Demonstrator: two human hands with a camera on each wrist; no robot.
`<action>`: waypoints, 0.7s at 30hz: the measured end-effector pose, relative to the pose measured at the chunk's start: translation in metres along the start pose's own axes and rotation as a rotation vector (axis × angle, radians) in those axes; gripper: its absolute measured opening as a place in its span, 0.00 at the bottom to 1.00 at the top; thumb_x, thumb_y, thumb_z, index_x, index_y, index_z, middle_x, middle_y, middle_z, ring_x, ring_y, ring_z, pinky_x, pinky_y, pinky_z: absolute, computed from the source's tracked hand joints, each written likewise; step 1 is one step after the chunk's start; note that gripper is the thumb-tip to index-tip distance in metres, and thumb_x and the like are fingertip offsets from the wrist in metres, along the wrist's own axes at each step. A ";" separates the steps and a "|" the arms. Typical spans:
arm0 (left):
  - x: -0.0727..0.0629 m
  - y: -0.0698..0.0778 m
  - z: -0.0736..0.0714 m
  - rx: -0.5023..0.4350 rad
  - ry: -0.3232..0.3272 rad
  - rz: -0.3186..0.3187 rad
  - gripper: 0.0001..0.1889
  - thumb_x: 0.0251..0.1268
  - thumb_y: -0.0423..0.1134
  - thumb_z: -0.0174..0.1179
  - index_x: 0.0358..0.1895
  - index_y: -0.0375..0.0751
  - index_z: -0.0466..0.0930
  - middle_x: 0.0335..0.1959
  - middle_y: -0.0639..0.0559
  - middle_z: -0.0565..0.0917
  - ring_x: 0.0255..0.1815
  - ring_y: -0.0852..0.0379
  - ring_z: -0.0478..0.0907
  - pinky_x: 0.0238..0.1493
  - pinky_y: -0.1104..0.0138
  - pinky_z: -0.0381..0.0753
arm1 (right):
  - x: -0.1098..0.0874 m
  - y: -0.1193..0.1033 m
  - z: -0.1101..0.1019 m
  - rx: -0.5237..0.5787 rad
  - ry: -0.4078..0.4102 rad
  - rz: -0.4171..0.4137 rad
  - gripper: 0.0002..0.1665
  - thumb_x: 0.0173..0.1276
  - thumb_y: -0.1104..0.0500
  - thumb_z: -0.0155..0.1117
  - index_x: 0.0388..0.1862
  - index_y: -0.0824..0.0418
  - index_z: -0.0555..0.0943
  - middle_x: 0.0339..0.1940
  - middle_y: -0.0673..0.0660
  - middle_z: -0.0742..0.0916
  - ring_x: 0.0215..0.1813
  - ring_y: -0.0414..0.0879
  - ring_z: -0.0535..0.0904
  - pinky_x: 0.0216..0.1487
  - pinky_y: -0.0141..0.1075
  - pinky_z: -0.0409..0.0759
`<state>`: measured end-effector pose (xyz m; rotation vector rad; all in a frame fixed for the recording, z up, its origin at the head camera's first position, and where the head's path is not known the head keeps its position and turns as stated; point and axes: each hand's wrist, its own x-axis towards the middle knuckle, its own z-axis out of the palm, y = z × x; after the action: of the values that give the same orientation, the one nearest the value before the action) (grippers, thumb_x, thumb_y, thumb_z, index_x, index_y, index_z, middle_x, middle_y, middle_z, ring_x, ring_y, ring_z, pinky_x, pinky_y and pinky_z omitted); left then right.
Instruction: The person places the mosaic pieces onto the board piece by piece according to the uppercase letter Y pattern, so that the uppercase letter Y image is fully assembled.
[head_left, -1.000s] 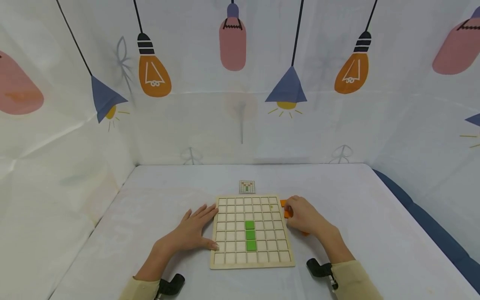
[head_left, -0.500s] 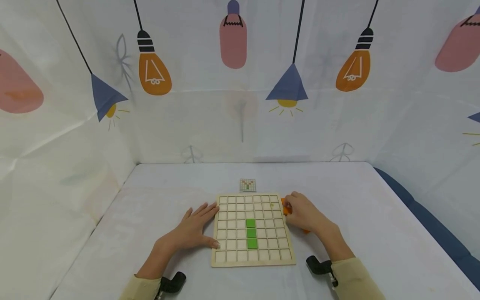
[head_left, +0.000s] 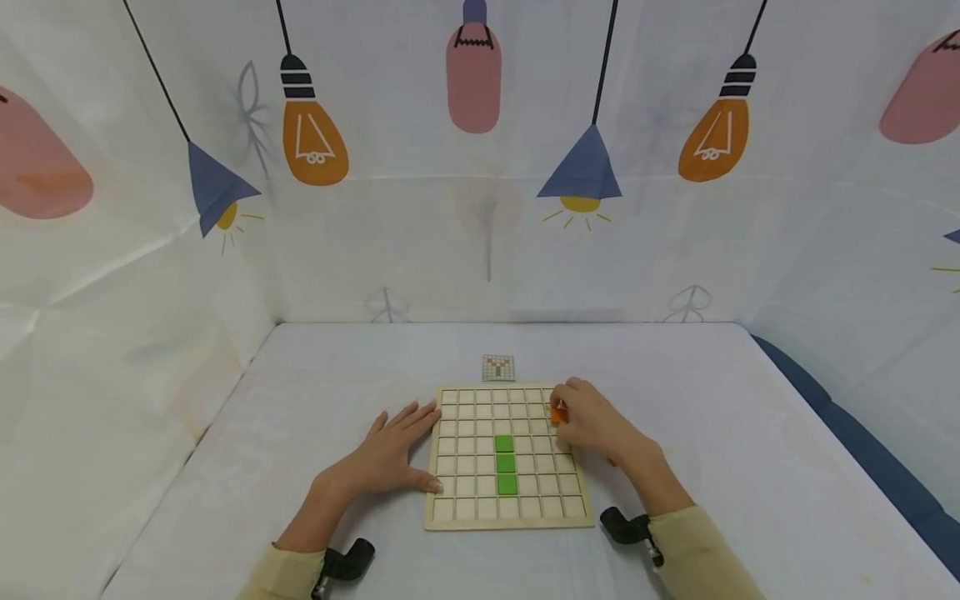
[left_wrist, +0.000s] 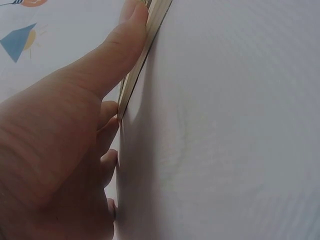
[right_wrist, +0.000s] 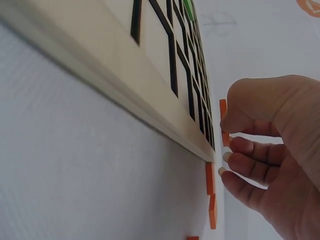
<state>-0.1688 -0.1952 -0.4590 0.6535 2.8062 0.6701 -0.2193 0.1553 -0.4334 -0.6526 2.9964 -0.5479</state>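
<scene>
"Along the left edge of the grid board (head_left: 510, 526), which hand is seen?"

"The left hand (head_left: 390, 454): its fingers are spread and nearly straight, thumb and fingertips resting at the board's border, gripping nothing."

"And on the opposite side?"

"The right hand (head_left: 596, 421), at the far right part of the grid board. It pinches an orange tile (head_left: 558, 415) between thumb and fingers, the remaining fingers loosely bent. Whether this tile touches the board cannot be told."

"Which other pieces are visible?"

"Three green tiles (head_left: 506, 463) fill consecutive cells of the grid board's middle column, one row short of its near border. In the right wrist view, loose orange tiles (right_wrist: 210, 178) lie just beside the board's right side."

"What surrounds the board?"

"Just beyond its far border lies a small card (head_left: 498, 367) printed with a grid. Beneath it spreads a white tabletop (head_left: 360, 354); well behind it is a pale backdrop (head_left: 420, 225) with printed lamps. Nearer than the board, to either side, are beige sleeves (head_left: 697, 550) and black wrist devices (head_left: 348, 562)."
</scene>
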 end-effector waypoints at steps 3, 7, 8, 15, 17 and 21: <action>0.000 0.001 0.000 -0.003 -0.001 0.001 0.61 0.43 0.71 0.70 0.80 0.49 0.53 0.82 0.54 0.53 0.84 0.43 0.44 0.76 0.33 0.38 | 0.003 -0.004 0.002 0.015 -0.007 0.010 0.19 0.47 0.67 0.63 0.41 0.57 0.80 0.35 0.50 0.77 0.38 0.44 0.69 0.40 0.37 0.70; 0.000 0.001 0.000 -0.006 0.004 0.003 0.60 0.43 0.71 0.70 0.80 0.49 0.54 0.82 0.53 0.54 0.83 0.42 0.45 0.75 0.33 0.39 | 0.007 -0.010 0.004 0.029 -0.022 0.002 0.18 0.48 0.67 0.62 0.41 0.56 0.80 0.34 0.50 0.76 0.37 0.45 0.69 0.38 0.37 0.69; 0.000 0.000 0.000 -0.004 0.005 0.003 0.60 0.43 0.71 0.70 0.80 0.49 0.54 0.82 0.53 0.54 0.83 0.42 0.45 0.75 0.33 0.39 | 0.008 -0.010 0.004 0.028 -0.024 -0.003 0.18 0.49 0.68 0.62 0.41 0.56 0.80 0.34 0.50 0.76 0.37 0.45 0.69 0.38 0.37 0.69; 0.001 -0.001 0.001 -0.002 -0.003 0.001 0.60 0.44 0.73 0.69 0.80 0.50 0.53 0.82 0.55 0.52 0.84 0.44 0.44 0.76 0.34 0.38 | 0.013 -0.017 0.008 0.015 -0.043 -0.039 0.18 0.51 0.68 0.61 0.43 0.57 0.81 0.35 0.50 0.77 0.38 0.44 0.68 0.39 0.36 0.70; 0.001 -0.001 0.002 -0.002 -0.002 0.003 0.60 0.43 0.73 0.69 0.80 0.50 0.53 0.82 0.55 0.52 0.84 0.44 0.44 0.76 0.34 0.38 | 0.014 -0.020 0.008 0.019 -0.044 -0.047 0.18 0.51 0.68 0.61 0.43 0.57 0.81 0.35 0.50 0.77 0.38 0.44 0.68 0.39 0.37 0.71; 0.000 -0.001 0.001 -0.002 -0.001 -0.001 0.60 0.43 0.72 0.69 0.80 0.50 0.53 0.82 0.55 0.52 0.84 0.44 0.44 0.76 0.34 0.38 | 0.016 -0.026 0.010 0.026 -0.054 -0.062 0.18 0.51 0.68 0.61 0.43 0.56 0.80 0.35 0.50 0.76 0.38 0.44 0.68 0.39 0.37 0.70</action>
<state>-0.1687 -0.1955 -0.4602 0.6521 2.8043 0.6718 -0.2225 0.1234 -0.4326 -0.7488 2.9222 -0.5622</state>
